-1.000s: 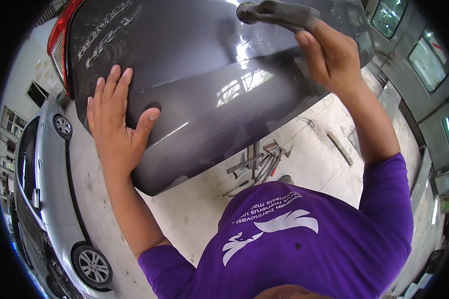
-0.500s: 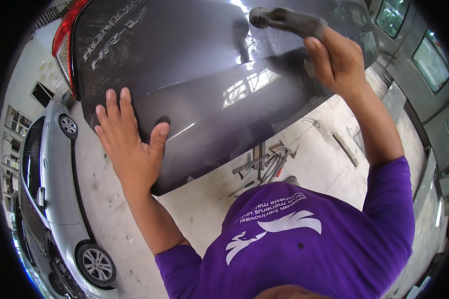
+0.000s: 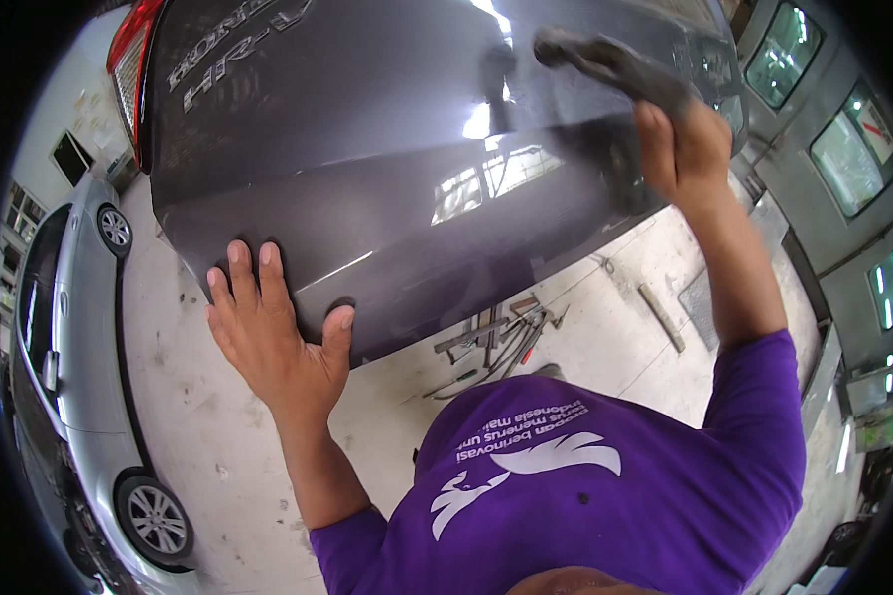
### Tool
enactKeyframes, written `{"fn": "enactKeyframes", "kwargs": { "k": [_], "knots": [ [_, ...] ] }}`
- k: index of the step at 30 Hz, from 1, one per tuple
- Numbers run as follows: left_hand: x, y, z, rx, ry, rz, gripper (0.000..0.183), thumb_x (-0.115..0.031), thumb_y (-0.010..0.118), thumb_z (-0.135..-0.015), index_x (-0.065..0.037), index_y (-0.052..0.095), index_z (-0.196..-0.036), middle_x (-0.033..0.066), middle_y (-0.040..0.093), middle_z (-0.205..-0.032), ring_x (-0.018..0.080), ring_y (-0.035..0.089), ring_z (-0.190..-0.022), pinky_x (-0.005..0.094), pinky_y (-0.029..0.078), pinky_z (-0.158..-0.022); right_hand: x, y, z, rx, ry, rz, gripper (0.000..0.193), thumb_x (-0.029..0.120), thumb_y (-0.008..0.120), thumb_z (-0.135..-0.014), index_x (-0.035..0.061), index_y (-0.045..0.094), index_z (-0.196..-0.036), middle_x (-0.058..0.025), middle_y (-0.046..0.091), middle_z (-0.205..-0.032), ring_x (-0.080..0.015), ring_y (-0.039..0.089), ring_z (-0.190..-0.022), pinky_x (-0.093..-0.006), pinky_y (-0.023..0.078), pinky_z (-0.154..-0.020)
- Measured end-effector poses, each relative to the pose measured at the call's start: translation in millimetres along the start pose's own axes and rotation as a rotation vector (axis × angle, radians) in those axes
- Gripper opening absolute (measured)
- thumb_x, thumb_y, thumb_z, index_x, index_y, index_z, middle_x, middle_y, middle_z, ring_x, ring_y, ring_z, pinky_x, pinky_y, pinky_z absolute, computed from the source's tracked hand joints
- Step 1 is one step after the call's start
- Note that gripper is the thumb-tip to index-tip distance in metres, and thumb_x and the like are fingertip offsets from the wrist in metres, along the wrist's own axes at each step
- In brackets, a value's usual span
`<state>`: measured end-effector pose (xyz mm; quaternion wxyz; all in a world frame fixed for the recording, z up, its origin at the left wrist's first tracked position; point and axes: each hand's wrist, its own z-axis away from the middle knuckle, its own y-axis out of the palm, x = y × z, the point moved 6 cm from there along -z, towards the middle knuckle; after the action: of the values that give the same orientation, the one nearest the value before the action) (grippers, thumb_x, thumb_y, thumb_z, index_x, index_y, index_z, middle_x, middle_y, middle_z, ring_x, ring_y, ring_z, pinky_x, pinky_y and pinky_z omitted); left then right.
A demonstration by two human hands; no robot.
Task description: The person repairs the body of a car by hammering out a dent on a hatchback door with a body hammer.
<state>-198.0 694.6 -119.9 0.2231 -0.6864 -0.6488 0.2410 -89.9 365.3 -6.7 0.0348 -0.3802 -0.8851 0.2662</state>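
Observation:
A dark grey tailgate panel [image 3: 367, 139] of a car lies across the upper middle. My left hand [image 3: 278, 327] rests on its lower left edge, fingers and thumb spread, palm low over the rim and holding nothing. Over the panel's right part, my right hand [image 3: 690, 154] is wrapped round the end of a dark tool [image 3: 605, 64]. This tool has a rounded far end pointing left, and motion blurs it, so I cannot tell its exact kind. Whether its head touches the paint does not show.
Several hand tools and rods [image 3: 501, 342] lie on the pale floor below the panel, with a flat bar [image 3: 662, 317] to their right. A silver car [image 3: 89, 357] stands at left. Grey doors with windows [image 3: 853, 149] line the right side. A red tail lamp [image 3: 132, 50] borders the panel.
My left hand has shifted nearer the panel's lower edge. My right hand and the dark tool have come a little toward me and to the right. The view has shifted slightly.

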Motion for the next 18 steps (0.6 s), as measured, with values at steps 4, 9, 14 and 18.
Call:
{"fn": "enactKeyframes", "kwargs": {
  "k": [4, 9, 14, 18],
  "knots": [
    [1, 6, 5, -0.030, -0.008, 0.040, 0.078, -0.069, 0.049, -0.089, -0.015, 0.048, -0.145, 0.0137, 0.043, -0.152, 0.0435, 0.035, -0.140, 0.0607, 0.022, -0.111, -12, 5, 11, 0.016, -0.029, 0.070, 0.021, 0.013, 0.064, -0.089, 0.0073, 0.068, -0.110, -0.0115, 0.065, -0.076, -0.0279, 0.066, -0.065, -0.0351, 0.052, -0.059],
    [2, 4, 8, -0.035, -0.031, 0.022, 0.076, -0.068, 0.050, -0.090, -0.015, 0.050, -0.144, 0.0122, 0.044, -0.151, 0.0431, 0.036, -0.139, 0.0583, 0.027, -0.110, -7, -1, 3, 0.002, -0.075, 0.078, 0.019, 0.011, 0.062, -0.090, 0.0036, 0.068, -0.106, -0.0133, 0.064, -0.073, -0.0287, 0.065, -0.063, -0.0348, 0.052, -0.059],
    [3, 3, 5, -0.105, 0.017, 0.085, 0.074, -0.065, 0.053, -0.090, -0.013, 0.052, -0.142, 0.0131, 0.047, -0.148, 0.0439, 0.040, -0.136, 0.0518, 0.036, -0.106, -6, -7, -5, 0.039, 0.122, 0.044, 0.018, 0.010, 0.062, -0.089, 0.0052, 0.069, -0.105, -0.0132, 0.063, -0.070, -0.0294, 0.064, -0.060, -0.0353, 0.052, -0.058],
    [-3, -1, -1, -0.100, 0.056, 0.141, 0.070, -0.054, 0.055, -0.093, -0.003, 0.051, -0.141, 0.0184, 0.049, -0.145, 0.0398, 0.043, -0.135, 0.0536, 0.030, -0.113, 1, 10, -3, 0.038, -0.106, 0.014, 0.020, 0.015, 0.064, -0.091, 0.0067, 0.069, -0.108, -0.0146, 0.064, -0.072, -0.0317, 0.065, -0.061, -0.0360, 0.053, -0.058]
  ]
}}
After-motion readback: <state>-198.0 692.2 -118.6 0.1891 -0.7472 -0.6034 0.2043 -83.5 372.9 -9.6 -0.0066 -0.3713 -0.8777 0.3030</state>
